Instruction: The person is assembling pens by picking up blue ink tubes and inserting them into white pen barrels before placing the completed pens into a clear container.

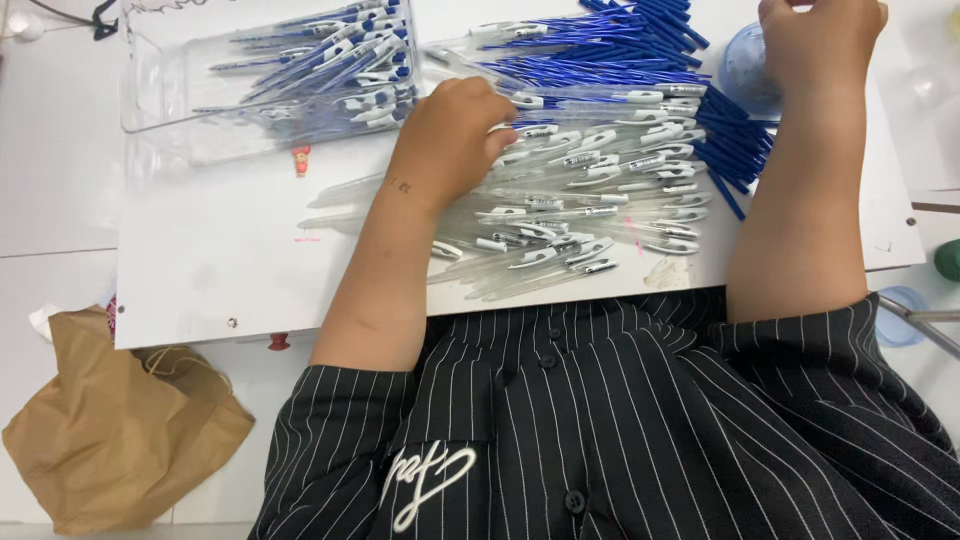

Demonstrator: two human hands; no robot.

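Single head view, worn high, looking steeply down and close over white tabletop (200, 280); own striped shirt (600, 430) filling lower frame, forearms reaching away.

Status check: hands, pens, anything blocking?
Left hand resting on clear pen barrels. Right hand at top edge, grip unclear. Blue refills piled behind; nothing blocking.

A crumpled brown paper bag (115, 435) lies at the lower left, below the edge of the white board, its top folded over and a twisted paper handle showing near its upper right corner. A clear plastic box (265, 75) stands at the upper left on the tabletop, rectangular, see-through, with blue and white pens lying inside it. Small printed bands, dark on white, show on the pen clips in the pile (600, 160), too small to make out.
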